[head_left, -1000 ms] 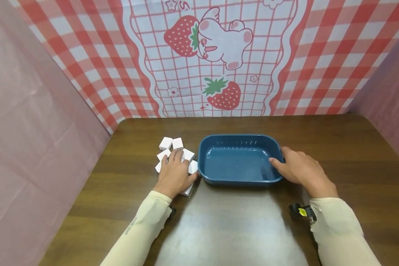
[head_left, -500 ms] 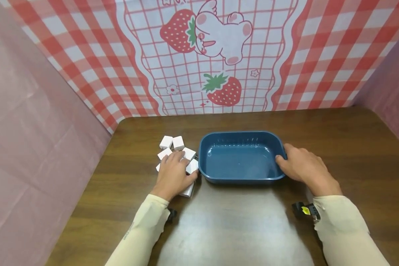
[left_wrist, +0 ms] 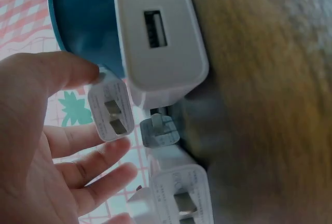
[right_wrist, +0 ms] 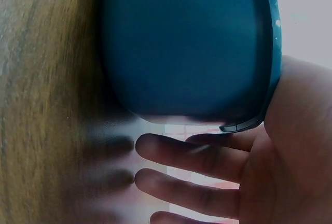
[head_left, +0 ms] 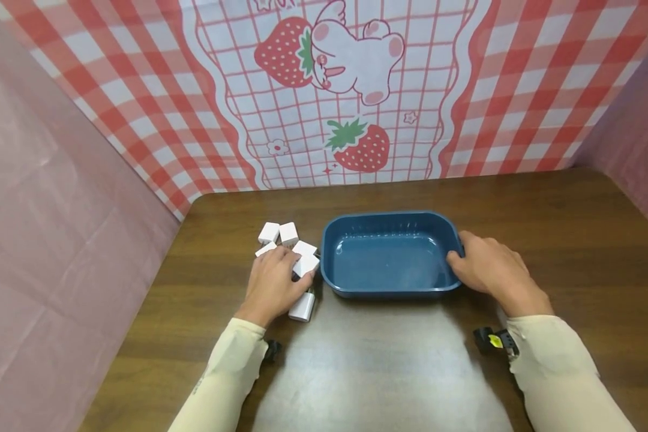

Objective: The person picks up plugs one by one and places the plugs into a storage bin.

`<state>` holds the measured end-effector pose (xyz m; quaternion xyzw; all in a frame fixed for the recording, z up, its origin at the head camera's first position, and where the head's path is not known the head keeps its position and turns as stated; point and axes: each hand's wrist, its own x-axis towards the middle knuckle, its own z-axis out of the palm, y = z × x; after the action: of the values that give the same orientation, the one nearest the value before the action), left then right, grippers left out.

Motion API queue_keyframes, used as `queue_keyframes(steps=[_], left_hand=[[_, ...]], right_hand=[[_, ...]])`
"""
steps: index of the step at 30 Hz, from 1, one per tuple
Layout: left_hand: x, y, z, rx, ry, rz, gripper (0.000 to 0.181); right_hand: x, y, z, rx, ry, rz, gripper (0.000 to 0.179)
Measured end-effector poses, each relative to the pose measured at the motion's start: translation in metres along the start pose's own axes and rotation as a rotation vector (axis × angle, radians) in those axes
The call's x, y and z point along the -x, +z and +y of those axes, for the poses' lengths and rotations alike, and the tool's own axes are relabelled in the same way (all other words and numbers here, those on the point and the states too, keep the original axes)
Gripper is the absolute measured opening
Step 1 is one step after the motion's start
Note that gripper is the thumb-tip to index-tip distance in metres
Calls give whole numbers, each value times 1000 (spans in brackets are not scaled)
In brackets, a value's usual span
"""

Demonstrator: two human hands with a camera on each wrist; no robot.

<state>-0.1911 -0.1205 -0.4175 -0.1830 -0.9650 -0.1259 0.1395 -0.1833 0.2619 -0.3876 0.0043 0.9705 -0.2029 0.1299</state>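
Observation:
My left hand (head_left: 270, 282) pinches a white USB wall charger (left_wrist: 110, 107) between thumb and fingers; its two flat prongs face the left wrist camera. Around that hand lie several more white chargers, among them one (head_left: 302, 307) nearer me and one (head_left: 288, 233) at the back of the group. Another charger (left_wrist: 161, 37) shows its USB port up close in the left wrist view. A dark blue plastic basin (head_left: 391, 291) stands just right of the chargers. My right hand (head_left: 491, 270) grips its right rim, thumb over the inside and fingers along the outer wall.
All of this is on a brown wood-grain table (head_left: 156, 336). A red-and-white checked cloth (head_left: 351, 108) with strawberries hangs behind its far edge, and pink cloth (head_left: 38, 240) hangs at the sides.
My left hand has drawn slightly left and toward me, pinching a charger, and uncovers the nearest charger. The right hand's thumb has shifted to the right along with the basin's right end.

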Motion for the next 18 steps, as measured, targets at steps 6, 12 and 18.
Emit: queue_keyframes(steps=[6, 12, 18], left_hand=[[0, -4, 1, -47, 2, 39, 40], [-3, -10, 2, -47, 0, 90, 42], [-9, -21, 10, -52, 10, 101, 41]], right_hand=[[-1, 2, 4, -2, -3, 8, 72], [0, 3, 6, -8, -16, 18, 72], [1, 2, 4, -11, -19, 25, 72]])
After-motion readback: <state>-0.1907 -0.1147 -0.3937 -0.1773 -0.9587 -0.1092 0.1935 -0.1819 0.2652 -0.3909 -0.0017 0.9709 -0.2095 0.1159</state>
